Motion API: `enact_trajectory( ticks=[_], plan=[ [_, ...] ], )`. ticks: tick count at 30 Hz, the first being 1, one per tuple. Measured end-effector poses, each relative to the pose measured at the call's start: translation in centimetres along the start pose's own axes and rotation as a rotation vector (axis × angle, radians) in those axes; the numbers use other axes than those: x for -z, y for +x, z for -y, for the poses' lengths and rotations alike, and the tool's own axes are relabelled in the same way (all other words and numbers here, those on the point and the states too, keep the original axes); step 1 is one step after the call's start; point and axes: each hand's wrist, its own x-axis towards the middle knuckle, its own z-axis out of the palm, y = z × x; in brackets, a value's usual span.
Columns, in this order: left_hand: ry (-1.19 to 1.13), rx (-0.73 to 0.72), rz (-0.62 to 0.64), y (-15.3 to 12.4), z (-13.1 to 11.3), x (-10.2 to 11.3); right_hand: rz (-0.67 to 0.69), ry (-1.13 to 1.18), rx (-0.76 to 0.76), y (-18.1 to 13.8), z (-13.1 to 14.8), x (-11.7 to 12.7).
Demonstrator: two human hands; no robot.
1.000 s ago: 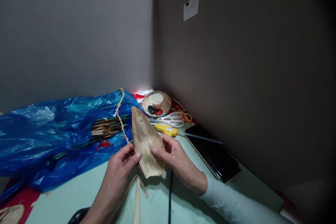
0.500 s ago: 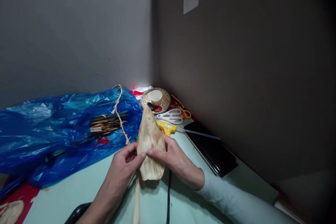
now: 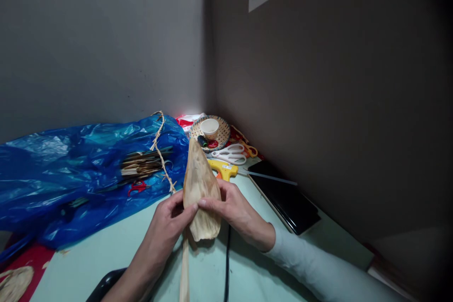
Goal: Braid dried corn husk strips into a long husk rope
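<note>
Both hands hold a dry, tan, pointed leaf sheath upright above the pale green table. My left hand pinches its left edge with thumb and fingers closed. My right hand grips the right edge, thumb pressed across the front. The sheath's tip points away toward the corner. A long pale strip hangs down from under the hands to the table's near edge.
A blue plastic bag with a tied bundle of dark strips lies left. In the corner sit a woven basket holding a white cup, white scissors, a yellow glue gun. A black tablet lies right. A black cord runs below.
The sheath has been turned from tilted left to nearly upright and drawn closer together between the hands. My thumbs have closed over its middle. The view has dropped slightly.
</note>
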Motion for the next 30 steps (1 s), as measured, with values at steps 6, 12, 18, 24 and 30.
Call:
enact_trajectory(
  ticks=[6,12,18,24,30],
  plan=[
    [0.016,-0.034,0.027,0.4,0.8,0.3,0.008,0.007,-0.029,0.0,-0.2,-0.1],
    [0.028,-0.026,0.013,0.5,1.2,0.5,-0.014,-0.036,-0.021,-0.1,-0.1,-0.2],
    [0.056,-0.049,-0.027,0.1,0.4,0.1,0.028,-0.036,-0.033,-0.2,0.1,-0.2],
    [0.032,-0.056,-0.079,-0.2,-0.2,-0.3,0.094,0.02,-0.081,-0.4,0.5,-0.2],
    [-0.176,-0.001,-0.057,-0.1,0.1,-0.1,0.189,0.136,-0.04,-0.2,0.1,0.3]
  ],
)
